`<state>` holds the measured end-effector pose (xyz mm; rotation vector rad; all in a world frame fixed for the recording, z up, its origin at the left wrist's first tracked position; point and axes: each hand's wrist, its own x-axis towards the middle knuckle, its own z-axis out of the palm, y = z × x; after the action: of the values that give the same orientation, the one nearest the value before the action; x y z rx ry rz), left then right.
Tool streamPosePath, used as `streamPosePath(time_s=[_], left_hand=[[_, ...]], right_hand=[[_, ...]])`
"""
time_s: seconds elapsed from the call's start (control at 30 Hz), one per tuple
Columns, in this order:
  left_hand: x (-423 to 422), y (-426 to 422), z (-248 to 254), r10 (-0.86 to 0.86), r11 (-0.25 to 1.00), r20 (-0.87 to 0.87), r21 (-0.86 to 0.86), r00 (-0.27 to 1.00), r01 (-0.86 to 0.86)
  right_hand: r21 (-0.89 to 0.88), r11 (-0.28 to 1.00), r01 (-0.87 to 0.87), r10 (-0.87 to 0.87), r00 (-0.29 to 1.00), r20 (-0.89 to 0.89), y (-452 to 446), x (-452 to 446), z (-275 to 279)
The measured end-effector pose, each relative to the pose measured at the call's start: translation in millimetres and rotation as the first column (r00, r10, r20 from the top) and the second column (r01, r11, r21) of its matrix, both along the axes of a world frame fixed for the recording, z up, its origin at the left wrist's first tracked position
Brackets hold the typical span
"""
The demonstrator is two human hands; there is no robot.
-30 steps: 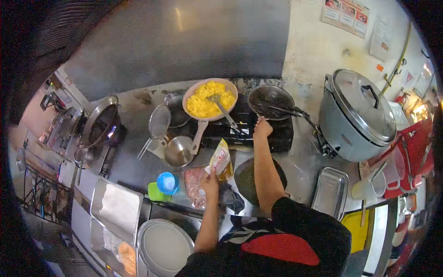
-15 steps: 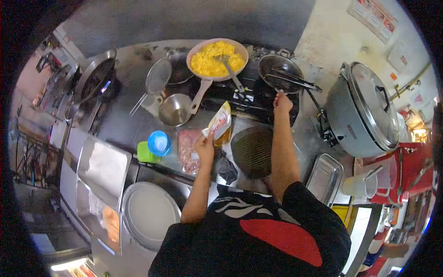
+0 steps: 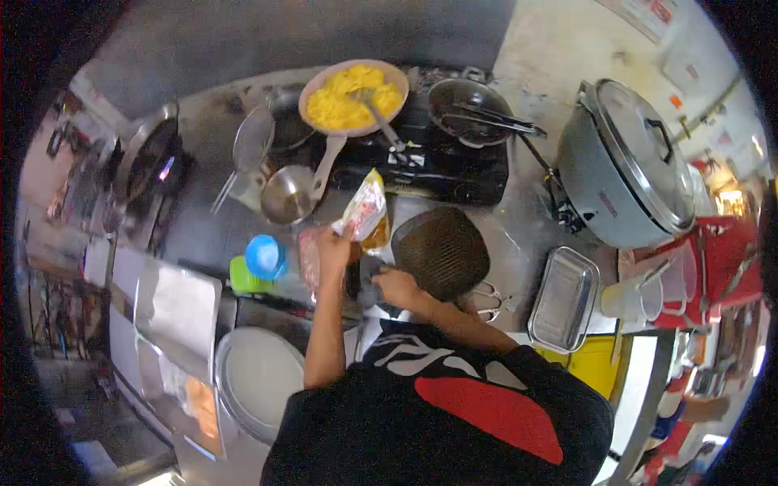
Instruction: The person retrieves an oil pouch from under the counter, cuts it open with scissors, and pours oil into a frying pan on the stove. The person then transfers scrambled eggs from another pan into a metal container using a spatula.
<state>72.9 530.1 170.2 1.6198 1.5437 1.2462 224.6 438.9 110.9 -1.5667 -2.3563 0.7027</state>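
Note:
My left hand (image 3: pixel 332 249) is closed around the edge of a white, red and yellow pouch (image 3: pixel 365 211), which is tilted upright over the counter. A clear bag of pinkish minced meat (image 3: pixel 309 248) lies beneath and beside that hand. My right hand (image 3: pixel 396 287) is closed on a dark bunched cloth (image 3: pixel 370 280), just left of a square ridged grill pan (image 3: pixel 446 255). On the stove, a pan (image 3: pixel 315 130) holds yellow scrambled egg (image 3: pixel 344 101) with a spatula (image 3: pixel 381 121) resting in it. A dark wok (image 3: pixel 454 93) with tongs (image 3: pixel 502 121) across it sits on the right burner.
A small saucepan (image 3: pixel 288 194) and a strainer (image 3: pixel 254 139) stand left of the stove. A blue cup (image 3: pixel 265 257) and a green container (image 3: pixel 245 278) are near the front edge. At right are a large rice cooker (image 3: pixel 600 178) and a metal tray (image 3: pixel 565 300).
My right hand has left the wok's handle and come back to the dark cloth near my left hand. My left hand still holds the pouch. The view has shifted slightly.

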Motion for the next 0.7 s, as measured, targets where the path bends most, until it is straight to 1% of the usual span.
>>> streamPosePath(time_s=[0.03, 0.07, 0.1, 0.13, 0.17, 0.2, 0.27, 0.3, 0.33, 0.4, 0.43, 0.5, 0.53, 0.6, 0.67, 0.7], left_hand=[[0.3, 2.8, 6.2, -0.019, 0.999, -0.008, 0.035, 1.0, 0.02], [0.2, 2.0, 9.4, -0.012, 0.998, 0.045, -0.057, 0.999, 0.015], [5.4, -8.5, 32.9, 0.005, 0.987, 0.099, -0.159, 0.995, 0.011], [10.9, -15.1, 44.5, 0.033, 0.966, 0.155, -0.259, 0.987, 0.009], [2.5, -7.9, 23.2, -0.03, 0.989, 0.029, -0.143, 0.999, 0.034], [4.4, -9.6, 23.3, -0.035, 0.985, 0.1, -0.163, 0.994, 0.051], [6.8, -11.2, 26.5, -0.044, 0.977, 0.237, -0.192, 0.971, 0.091], [0.0, -3.8, 2.7, -0.053, 0.993, 0.116, -0.1, 0.992, 0.065], [3.3, -7.3, 8.8, -0.04, 0.991, 0.134, -0.121, 0.99, 0.057], [8.4, -13.0, 21.8, -0.012, 0.987, 0.167, -0.156, 0.986, 0.039], [6.5, -9.1, 15.1, -0.012, 0.985, 0.168, -0.169, 0.986, 0.041], [3.2, -8.5, 6.3, -0.033, 0.986, 0.229, -0.154, 0.973, 0.069], [5.9, -10.4, 14.9, -0.042, 0.986, 0.26, -0.145, 0.965, 0.082], [7.9, -22.0, 39.4, -0.002, 0.999, -0.043, -0.046, 0.999, 0.0], [3.3, -16.0, 16.1, -0.033, 0.991, 0.169, -0.124, 0.985, 0.054], [-0.1, -9.5, -2.0, -0.046, 0.997, 0.108, -0.059, 0.993, 0.052]], right_hand=[[0.09, 0.995, -0.041, 0.052, 0.992, -0.118, 3.9, 5.8, 4.8], [0.065, 0.998, 0.012, 0.004, 0.971, -0.24, 6.0, 16.9, 7.6], [0.028, 0.998, 0.057, -0.044, 0.934, -0.354, 7.1, 34.2, 38.0], [-0.011, 0.996, 0.093, -0.088, 0.885, -0.456, 9.1, 54.4, 65.3], [-0.009, 0.988, 0.154, -0.133, 0.819, -0.558, 8.7, 73.8, 84.6], [-0.012, 0.977, 0.213, -0.168, 0.739, -0.653, 10.9, 93.2, 96.5], [0.092, 0.939, 0.331, -0.113, 0.548, -0.829, 30.9, 134.4, 89.1], [0.087, 0.909, 0.407, -0.151, 0.519, -0.842, 37.8, 148.7, 106.4], [0.084, 0.873, 0.48, -0.185, 0.486, -0.854, 43.8, 160.2, 124.2], [-0.068, 0.829, 0.555, -0.254, 0.266, -0.93, 63.0, 176.8, 129.4], [-0.147, 0.807, 0.572, -0.278, 0.149, -0.949, 70.1, 180.9, 129.3], [-0.354, 0.713, 0.605, -0.325, -0.162, -0.932, 84.4, 181.7, 127.2], [-0.456, 0.667, 0.589, -0.332, -0.313, -0.89, 94.0, 180.9, 124.8], [-0.632, 0.483, 0.606, -0.415, -0.477, -0.775, 122.6, 180.0, 111.2], [-0.836, 0.265, 0.481, -0.507, -0.668, -0.545, 163.1, 191.0, 83.9], [-0.819, 0.346, 0.459, -0.442, -0.69, -0.573, 185.5, 199.2, 62.9]])
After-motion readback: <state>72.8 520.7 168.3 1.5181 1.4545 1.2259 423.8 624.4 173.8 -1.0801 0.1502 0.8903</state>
